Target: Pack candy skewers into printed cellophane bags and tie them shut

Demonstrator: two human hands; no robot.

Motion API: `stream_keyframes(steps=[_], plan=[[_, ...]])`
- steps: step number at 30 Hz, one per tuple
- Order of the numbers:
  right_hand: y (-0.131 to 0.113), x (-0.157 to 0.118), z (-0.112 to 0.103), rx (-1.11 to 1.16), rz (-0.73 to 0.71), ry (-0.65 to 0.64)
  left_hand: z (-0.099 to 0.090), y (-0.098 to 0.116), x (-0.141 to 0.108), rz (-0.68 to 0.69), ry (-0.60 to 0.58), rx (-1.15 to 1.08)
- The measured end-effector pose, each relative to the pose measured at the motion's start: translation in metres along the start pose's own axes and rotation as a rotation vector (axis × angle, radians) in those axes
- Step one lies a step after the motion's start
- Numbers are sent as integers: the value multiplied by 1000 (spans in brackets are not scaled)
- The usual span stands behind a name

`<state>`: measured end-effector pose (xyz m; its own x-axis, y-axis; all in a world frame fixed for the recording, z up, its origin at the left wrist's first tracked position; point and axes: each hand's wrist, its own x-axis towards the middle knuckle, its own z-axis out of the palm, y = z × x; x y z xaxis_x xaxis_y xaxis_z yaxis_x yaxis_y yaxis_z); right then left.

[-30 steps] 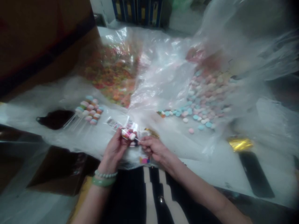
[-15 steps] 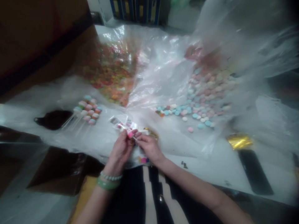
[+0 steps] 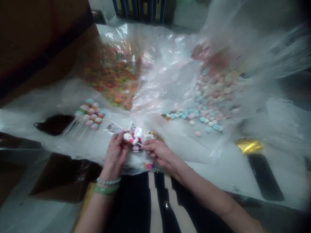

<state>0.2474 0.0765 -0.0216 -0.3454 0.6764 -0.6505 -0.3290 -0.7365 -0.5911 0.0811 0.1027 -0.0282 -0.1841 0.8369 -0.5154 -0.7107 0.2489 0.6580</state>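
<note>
Between my hands is a white-and-pink candy on a stick [image 3: 130,139], blurred, its exact shape unclear. My left hand [image 3: 116,149], with a beaded bracelet and a green bangle at the wrist, grips the candy's left side with closed fingers. My right hand [image 3: 156,150] pinches the thin white stick at its right end. Clear printed packets [image 3: 115,127] lie just beyond the candy. Farther left rests a bundle of marshmallow skewers [image 3: 91,113], pink, white and blue, their sticks pointing toward me.
Orange, red and green candies [image 3: 114,81] are heaped at the back left. Loose pastel marshmallows [image 3: 213,106] spread at the right on plastic sheeting [image 3: 167,84]. A gold foil piece [image 3: 249,146] lies by a dark phone-like slab [image 3: 265,177]. A large cardboard box [image 3: 48,32] stands left.
My left hand has shifted left, and more of the white-and-pink candy shows between the hands. My right hand keeps its pinch on the stick, nearly in place.
</note>
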Motion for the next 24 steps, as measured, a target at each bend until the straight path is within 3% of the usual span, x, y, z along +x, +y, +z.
stream_keyframes(steps=[5, 9, 11, 15, 19, 22, 24], plan=[[-7, 1, -11, 163, 153, -139, 0, -4, -3, -20, 14, 39], [-3, 3, -6, 189, 145, -134, 4, -12, -8, -48, -16, 63], [1, 4, 0, 163, 100, -68, 5, -17, -10, -63, -12, 75], [8, 3, 8, 9, -80, 99, 7, -17, -7, -162, 27, 96], [3, 0, 7, -230, -187, 89, 8, -5, 0, -243, 63, 14], [1, -2, 5, -498, -247, 114, 10, -1, 2, -201, 107, -63], [4, -2, 5, -699, -368, 171, 13, -3, 1, -115, 169, -95]])
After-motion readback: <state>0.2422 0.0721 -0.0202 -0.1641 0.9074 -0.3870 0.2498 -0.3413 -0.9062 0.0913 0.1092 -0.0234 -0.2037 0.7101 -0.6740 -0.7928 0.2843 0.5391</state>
